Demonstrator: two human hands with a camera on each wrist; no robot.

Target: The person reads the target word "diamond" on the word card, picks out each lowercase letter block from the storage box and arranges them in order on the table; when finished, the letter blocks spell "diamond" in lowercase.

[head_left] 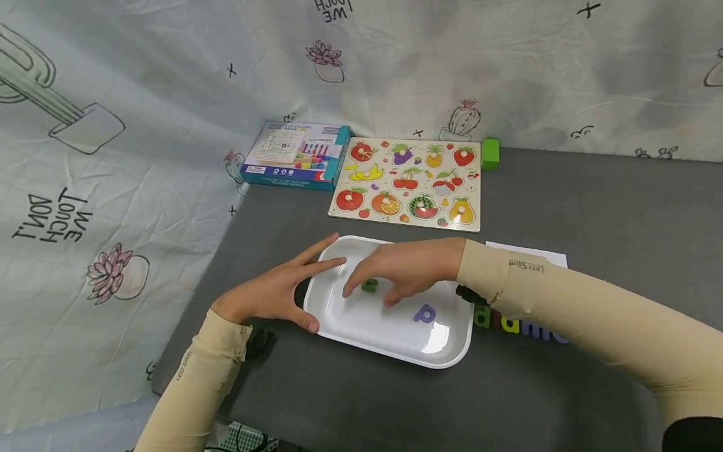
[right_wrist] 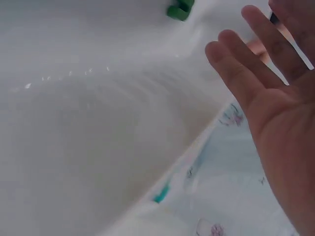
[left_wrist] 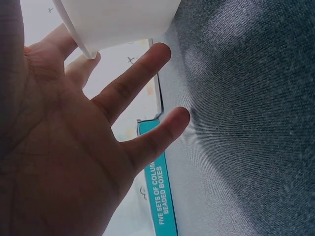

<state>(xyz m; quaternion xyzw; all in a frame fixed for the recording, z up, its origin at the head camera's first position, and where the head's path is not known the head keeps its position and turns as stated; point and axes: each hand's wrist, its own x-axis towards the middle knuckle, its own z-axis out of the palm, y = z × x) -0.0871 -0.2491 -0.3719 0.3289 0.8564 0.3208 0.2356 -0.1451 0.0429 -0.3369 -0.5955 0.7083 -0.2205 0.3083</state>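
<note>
A white tray [head_left: 395,345] lies on the grey table, holding a green letter [head_left: 369,285] and a purple letter [head_left: 425,314]. My left hand [head_left: 271,292] is at the tray's left end, fingers spread and thumb by the near corner. In the left wrist view, straight fingers of the left hand [left_wrist: 98,123] reach past the tray's rim [left_wrist: 81,34]. Over the tray hovers my right hand [head_left: 403,270], fingers pointing down beside the green letter. The right wrist view shows that hand [right_wrist: 280,98] with extended fingers and nothing held, apart from the green letter [right_wrist: 180,10].
Behind the tray lies a fruit puzzle board [head_left: 404,185], with a boxed bead set [head_left: 296,157] at its left and a green block [head_left: 490,154] at its right. Several coloured letters [head_left: 510,324] and a white sheet [head_left: 531,253] lie by the right forearm.
</note>
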